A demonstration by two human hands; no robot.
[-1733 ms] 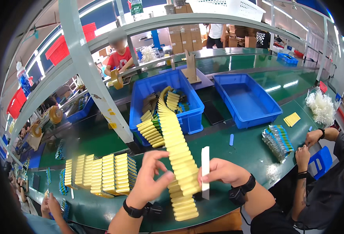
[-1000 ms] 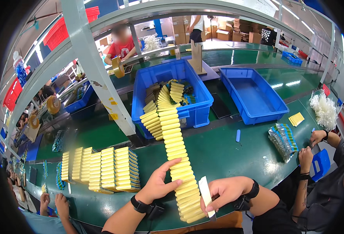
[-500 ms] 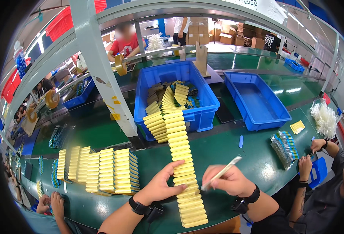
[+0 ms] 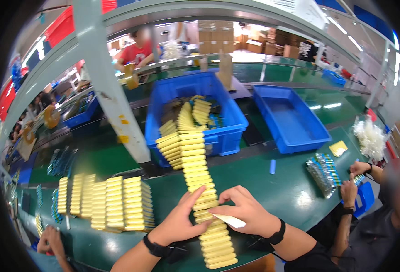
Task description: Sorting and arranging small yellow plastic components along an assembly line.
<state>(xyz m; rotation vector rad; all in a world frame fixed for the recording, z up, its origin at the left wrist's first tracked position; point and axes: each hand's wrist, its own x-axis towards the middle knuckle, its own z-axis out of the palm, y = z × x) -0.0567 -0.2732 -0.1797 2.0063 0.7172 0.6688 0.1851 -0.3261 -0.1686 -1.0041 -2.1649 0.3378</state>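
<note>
A long row of flat yellow pieces (image 4: 198,181) runs from a blue bin (image 4: 229,119) down the green table (image 4: 277,195) toward me. My left hand (image 4: 181,221) lies on the left side of the row, its fingers pressing the pieces near the middle. My right hand (image 4: 247,212) rests on the right side of the row and grips a flat white strip (image 4: 229,221), which lies across the pieces under its palm.
Stacked rows of the same yellow pieces (image 4: 104,201) lie at my left. An empty blue bin (image 4: 290,120) stands at the back right. A person at my right handles packets (image 4: 324,170). A small blue stick (image 4: 272,166) lies on the table. A white post (image 4: 107,86) rises at the left.
My right hand lowered the white strip from upright to flat against the yellow row. Both hands closed in on the row. My view moved nearer to the table.
</note>
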